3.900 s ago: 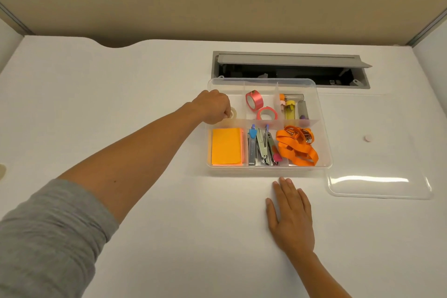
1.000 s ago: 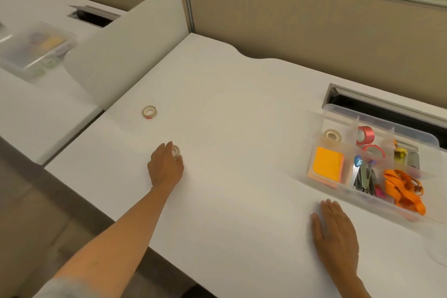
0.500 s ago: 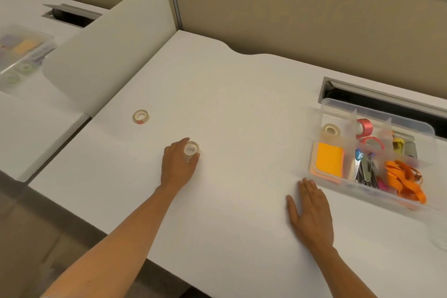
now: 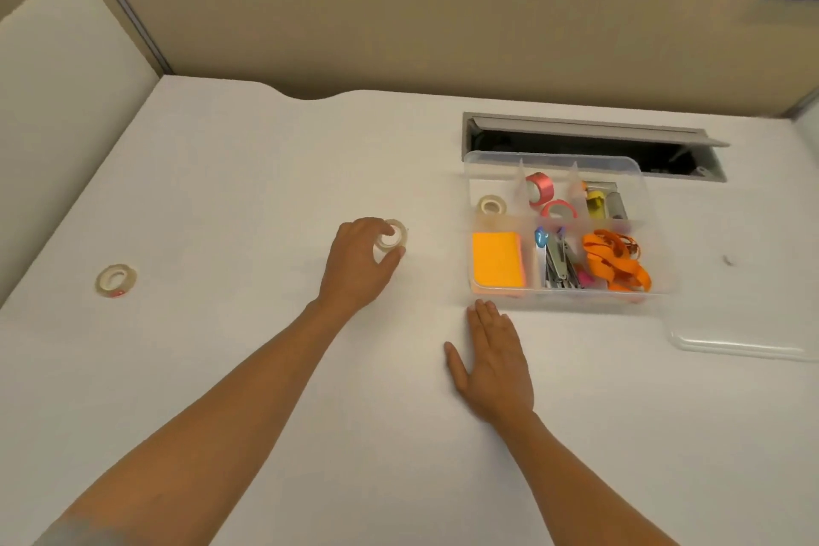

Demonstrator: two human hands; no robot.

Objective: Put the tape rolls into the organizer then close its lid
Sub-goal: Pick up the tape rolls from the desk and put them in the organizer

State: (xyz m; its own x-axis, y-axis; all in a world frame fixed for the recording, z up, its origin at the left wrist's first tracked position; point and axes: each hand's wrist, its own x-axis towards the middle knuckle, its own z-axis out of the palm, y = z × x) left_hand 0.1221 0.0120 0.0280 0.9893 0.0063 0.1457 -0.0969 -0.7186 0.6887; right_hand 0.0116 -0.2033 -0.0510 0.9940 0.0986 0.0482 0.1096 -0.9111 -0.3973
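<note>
My left hand (image 4: 359,266) grips a small clear tape roll (image 4: 392,236) between thumb and fingers, above the desk and left of the organizer. The clear organizer (image 4: 638,186) stands open at the right, with a clear tape roll (image 4: 492,204) in its back-left compartment and two pink tape rolls (image 4: 541,187) in the compartment beside it. Another clear tape roll (image 4: 116,280) lies on the desk at far left. The clear lid (image 4: 744,346) lies flat to the right of the organizer. My right hand (image 4: 494,361) rests flat on the desk just in front of the organizer, fingers apart.
The organizer also holds an orange sticky-note pad (image 4: 497,262), staplers (image 4: 558,257) and an orange lanyard (image 4: 616,259). An open cable slot (image 4: 589,146) lies behind it. A low white divider (image 4: 57,89) borders the desk on the left, a beige partition at the back.
My left hand left the organizer, reached to the far left, picked up a small clear tape roll and now carries it rightward. My right hand has stayed flat on the desk.
</note>
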